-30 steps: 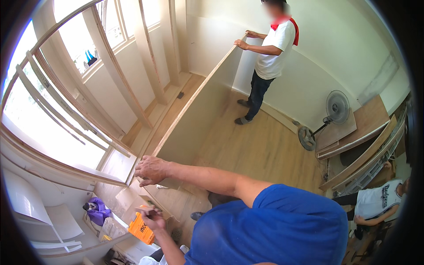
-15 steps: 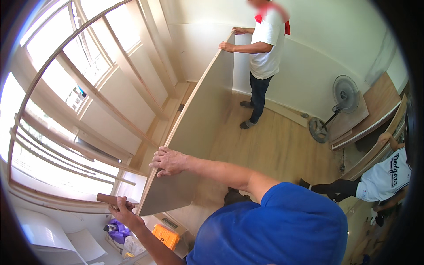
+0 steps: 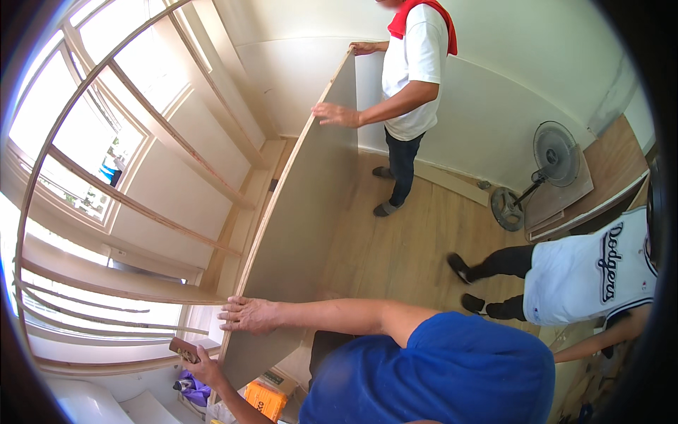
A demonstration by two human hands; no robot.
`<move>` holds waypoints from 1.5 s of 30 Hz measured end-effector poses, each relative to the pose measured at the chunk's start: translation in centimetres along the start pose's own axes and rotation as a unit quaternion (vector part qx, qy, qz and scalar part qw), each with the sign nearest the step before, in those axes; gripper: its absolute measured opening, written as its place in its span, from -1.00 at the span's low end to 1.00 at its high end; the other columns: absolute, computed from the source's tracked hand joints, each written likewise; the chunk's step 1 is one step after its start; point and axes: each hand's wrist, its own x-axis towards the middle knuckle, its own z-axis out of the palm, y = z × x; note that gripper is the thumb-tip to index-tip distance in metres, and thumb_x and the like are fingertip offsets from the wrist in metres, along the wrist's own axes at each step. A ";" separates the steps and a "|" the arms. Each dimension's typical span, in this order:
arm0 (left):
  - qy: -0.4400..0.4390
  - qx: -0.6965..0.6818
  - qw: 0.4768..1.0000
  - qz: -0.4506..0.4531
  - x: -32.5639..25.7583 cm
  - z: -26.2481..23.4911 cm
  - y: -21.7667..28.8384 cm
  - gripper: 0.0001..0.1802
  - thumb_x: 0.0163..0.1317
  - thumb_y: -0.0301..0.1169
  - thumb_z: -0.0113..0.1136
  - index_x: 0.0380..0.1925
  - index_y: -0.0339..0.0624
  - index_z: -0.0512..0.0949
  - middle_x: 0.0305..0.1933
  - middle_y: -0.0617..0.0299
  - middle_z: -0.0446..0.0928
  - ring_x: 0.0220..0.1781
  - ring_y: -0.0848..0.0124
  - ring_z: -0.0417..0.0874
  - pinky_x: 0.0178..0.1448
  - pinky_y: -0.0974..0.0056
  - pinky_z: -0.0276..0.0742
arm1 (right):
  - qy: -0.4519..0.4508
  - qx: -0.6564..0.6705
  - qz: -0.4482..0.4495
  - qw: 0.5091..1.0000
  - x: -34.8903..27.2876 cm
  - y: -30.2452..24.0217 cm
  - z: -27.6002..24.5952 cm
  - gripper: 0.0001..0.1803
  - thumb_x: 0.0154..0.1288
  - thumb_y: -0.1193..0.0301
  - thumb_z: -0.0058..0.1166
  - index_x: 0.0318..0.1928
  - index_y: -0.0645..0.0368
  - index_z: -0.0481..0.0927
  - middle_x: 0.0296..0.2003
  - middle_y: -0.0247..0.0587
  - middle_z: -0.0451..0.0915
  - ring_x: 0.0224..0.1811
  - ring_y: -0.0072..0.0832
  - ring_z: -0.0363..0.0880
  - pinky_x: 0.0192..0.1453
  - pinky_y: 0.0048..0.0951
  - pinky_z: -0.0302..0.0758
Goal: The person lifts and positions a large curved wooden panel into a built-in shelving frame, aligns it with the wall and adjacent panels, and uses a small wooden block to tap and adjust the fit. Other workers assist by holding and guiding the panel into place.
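A large wooden panel (image 3: 300,219) stands on edge, grey-brown on its face with a pale wood rim. My right hand (image 3: 251,315) lies across the near part of the upper rim, fingers over the edge and palm against the face. In my left hand (image 3: 206,369), just beside the panel's near end, is a small brown rectangular block (image 3: 184,349) with dark markings. At the far end a co-worker in a white shirt (image 3: 413,78) has one hand (image 3: 367,48) on the panel's far corner and the other hand (image 3: 337,114) at the upper rim.
Wooden framing (image 3: 159,127) with windows behind it stands left. A grey pedestal fan (image 3: 556,154) and leaning boards (image 3: 614,169) are at the right. Another person in a white jersey (image 3: 593,275) is near on the right. Below lie an orange box (image 3: 265,403) and a purple bag (image 3: 193,389).
The panel's upper rim and my right hand have shifted left in view. The co-worker's nearer hand has moved nearer along the rim. The jersey wearer has stepped left, off the leaning boards.
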 end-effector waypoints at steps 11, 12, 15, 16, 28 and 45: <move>0.002 0.233 0.972 0.040 -2.8 2.0 3.7 -0.17 0.35 -0.03 0.35 0.47 -0.24 0.30 0.24 -0.23 0.63 0.15 -0.22 0.70 0.19 -0.15 0.61 | 0.447 0.205 0.272 0.827 -6.8 14.7 -21.0 -0.10 0.48 0.25 0.25 0.63 0.23 0.07 0.02 -0.20 0.69 -0.03 -0.44 0.60 0.13 -0.27 0.55; -0.005 0.223 0.973 0.057 -2.9 2.6 3.5 -0.16 0.34 -0.05 0.37 0.48 -0.26 0.29 0.23 -0.25 0.63 0.13 -0.24 0.70 0.18 -0.16 0.61 | 0.531 0.226 0.297 0.761 -8.7 17.6 -25.6 -0.10 0.54 0.27 0.21 0.65 0.29 -0.01 -0.13 -0.26 0.77 -0.18 -0.57 0.65 0.01 -0.38 0.62; -0.019 0.195 0.981 0.018 -2.5 2.6 1.9 -0.17 0.34 -0.06 0.37 0.47 -0.25 0.32 0.20 -0.25 0.64 0.11 -0.26 0.70 0.15 -0.18 0.61 | 0.540 0.100 0.434 0.714 -12.1 25.4 -36.4 0.01 0.45 0.27 0.23 0.62 0.42 -0.12 -0.29 -0.24 0.78 -0.35 -0.49 0.70 -0.16 -0.36 0.68; -0.024 0.209 0.977 0.027 -2.3 2.8 1.1 -0.15 0.35 -0.02 0.35 0.48 -0.26 0.30 0.21 -0.26 0.63 0.12 -0.25 0.70 0.16 -0.18 0.61 | 0.533 0.020 0.451 0.716 -12.1 26.0 -37.9 0.02 0.39 0.19 0.30 0.61 0.44 0.01 -0.35 -0.20 0.77 -0.37 -0.44 0.73 -0.20 -0.31 0.70; -0.056 0.258 0.965 0.012 -2.9 2.2 2.3 -0.05 0.33 0.15 0.30 0.51 -0.24 0.28 0.11 -0.31 0.67 0.03 -0.30 0.71 0.09 -0.25 0.57 | 0.224 0.063 0.179 0.956 -0.6 16.6 -11.7 -0.53 0.45 0.07 0.23 0.13 0.17 0.73 0.05 0.00 0.74 0.11 -0.05 0.72 0.20 -0.02 0.62; -0.043 0.235 0.971 0.006 -3.6 2.4 2.1 -0.16 0.31 0.04 0.37 0.47 -0.09 0.34 0.07 -0.21 0.71 -0.06 -0.26 0.74 -0.04 -0.24 0.61 | 0.013 0.053 0.334 0.941 0.2 15.0 -11.8 -0.56 0.50 0.02 0.14 0.10 0.10 0.69 -0.13 -0.05 0.75 0.04 -0.06 0.73 0.12 -0.05 0.65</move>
